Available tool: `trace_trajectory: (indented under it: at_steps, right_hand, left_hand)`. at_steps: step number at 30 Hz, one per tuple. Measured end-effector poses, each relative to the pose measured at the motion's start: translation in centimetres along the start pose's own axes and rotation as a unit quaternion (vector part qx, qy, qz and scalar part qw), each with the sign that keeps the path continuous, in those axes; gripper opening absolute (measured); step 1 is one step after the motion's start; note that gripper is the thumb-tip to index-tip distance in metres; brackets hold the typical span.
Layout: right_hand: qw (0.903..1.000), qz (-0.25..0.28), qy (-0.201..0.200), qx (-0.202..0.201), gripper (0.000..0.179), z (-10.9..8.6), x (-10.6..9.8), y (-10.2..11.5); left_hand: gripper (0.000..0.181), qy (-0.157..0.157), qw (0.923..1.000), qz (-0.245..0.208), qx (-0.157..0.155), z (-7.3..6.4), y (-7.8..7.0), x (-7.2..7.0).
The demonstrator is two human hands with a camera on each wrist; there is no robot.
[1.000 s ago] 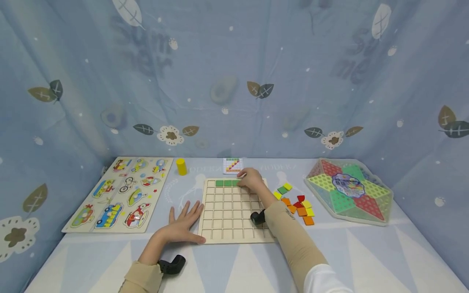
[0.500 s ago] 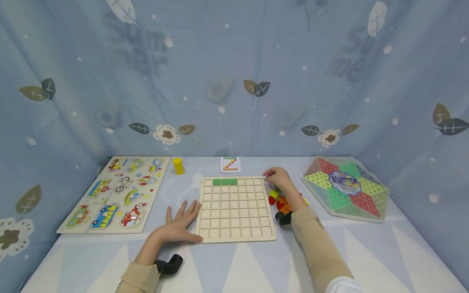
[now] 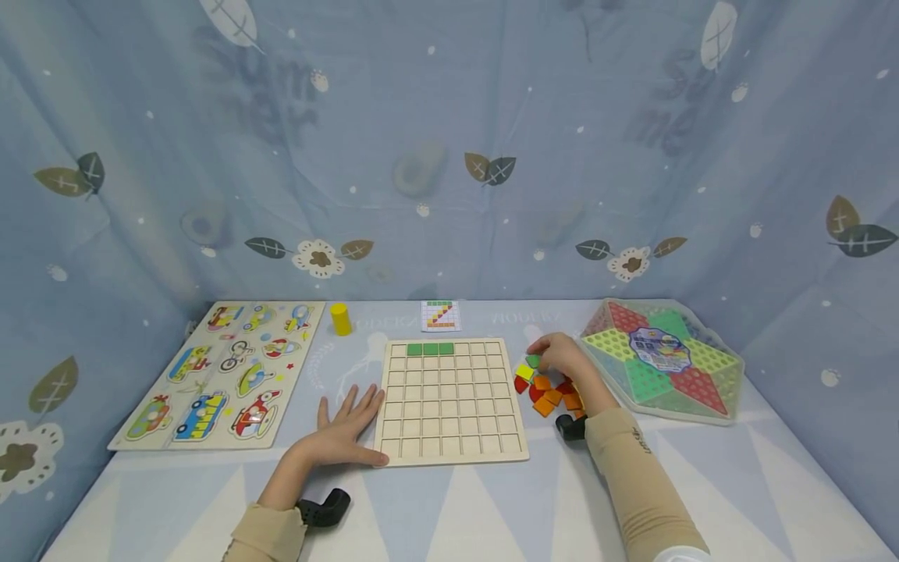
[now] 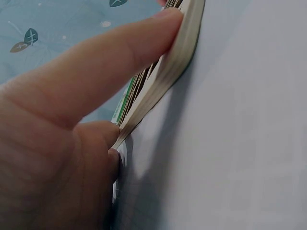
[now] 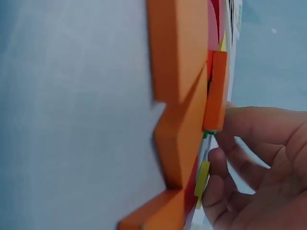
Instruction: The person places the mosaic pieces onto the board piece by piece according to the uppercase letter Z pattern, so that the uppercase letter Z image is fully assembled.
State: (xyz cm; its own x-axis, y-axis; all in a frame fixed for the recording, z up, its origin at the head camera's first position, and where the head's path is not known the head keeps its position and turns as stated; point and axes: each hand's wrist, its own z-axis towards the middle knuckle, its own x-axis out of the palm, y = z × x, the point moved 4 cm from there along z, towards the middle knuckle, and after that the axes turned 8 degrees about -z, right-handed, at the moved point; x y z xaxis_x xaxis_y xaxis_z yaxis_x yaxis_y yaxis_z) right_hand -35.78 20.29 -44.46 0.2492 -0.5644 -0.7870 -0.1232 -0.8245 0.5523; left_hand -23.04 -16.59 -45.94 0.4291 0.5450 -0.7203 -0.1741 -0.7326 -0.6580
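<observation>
My left hand [image 3: 340, 439] lies with fingers spread at the left edge of a pale wooden grid board [image 3: 485, 402]. In the left wrist view its thumb [image 4: 120, 52] rests on the board's corner. Three green square tiles [image 3: 431, 349] sit side by side in the top row. Right of the board, my right hand [image 3: 565, 359] reaches down over a green tile [image 3: 534, 361], fingertips right at it, thumb and fingers loosely bent. Orange tiles [image 3: 544, 407] lie under and beside that hand, with yellow [image 3: 524, 372] and red tiles [image 3: 520, 385] among them. The hand covers part of the pile.
A printed pattern card [image 3: 440, 316] lies behind the board, and a yellow cylinder [image 3: 341, 319] stands to its left. A vehicle picture puzzle [image 3: 232, 375] occupies the left side. A hexagonal plastic box [image 3: 660, 363] is at the right. A patterned curtain [image 3: 449, 156] backs the table.
My right hand has left the board's top row and moved right to the green tile in the pile. The left hand stays at the board's edge. The head view has shifted slightly.
</observation>
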Motion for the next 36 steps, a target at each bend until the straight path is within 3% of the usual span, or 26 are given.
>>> trace_trajectory:
  at_steps: [6,11,17,25,31,36]
  right_hand:
    - [0.9999,-0.011,-0.012,-0.002,0.018,0.0,0.0,0.2]
    - [0.9991,0.026,-0.030,-0.017,0.014,0.1,0.1,0.9]
    - [0.9935,0.084,-0.035,-0.069,0.018,0.2,0.7,3.2]
    - [0.9858,0.131,-0.012,-0.105,0.020,0.9,2.9,7.1]
    - [0.9813,0.160,-0.013,-0.106,0.016,1.5,4.2,9.1]
    - [0.9845,0.147,-0.021,-0.093,0.014,2.0,5.0,9.8]
  left_hand:
    - [0.111,0.002,1.0000,0.001,-0.003,0.1,0.2,0.2]
    - [0.111,0.000,1.0000,0.003,-0.003,0.1,0.3,0.3]
    - [0.111,0.001,1.0000,0.004,-0.004,0.1,0.3,0.2]
    - [0.110,-0.002,1.0000,0.001,-0.003,0.0,0.0,0.1]
    - [0.110,-0.002,1.0000,0.003,-0.002,0.0,-0.1,0.0]
    - [0.110,-0.003,1.0000,0.003,-0.002,-0.1,-0.2,0.0]
